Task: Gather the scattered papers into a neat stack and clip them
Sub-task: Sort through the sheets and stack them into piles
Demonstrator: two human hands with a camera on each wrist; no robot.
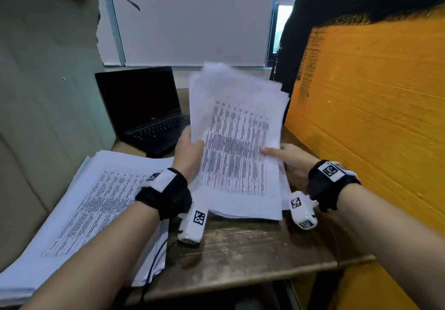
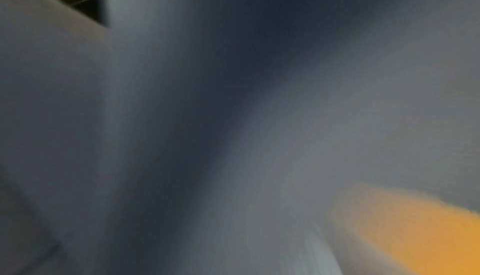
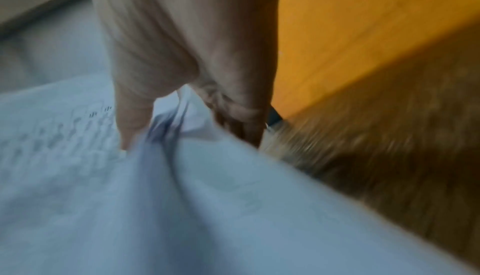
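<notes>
I hold a loose bundle of printed sheets tilted up above the wooden table. Its top edges are fanned and uneven. My left hand grips the bundle's left edge, thumb on the front. My right hand pinches the right edge, thumb on top and fingers behind. In the right wrist view the thumb presses on the printed sheets, which bunch beneath it. The left wrist view is a grey blur of paper. No clip is in sight.
A second thick pile of printed papers lies at the left, under my left forearm. An open black laptop sits behind it. Beige cardboard walls the left, an orange board the right. A black cable hangs off the front edge.
</notes>
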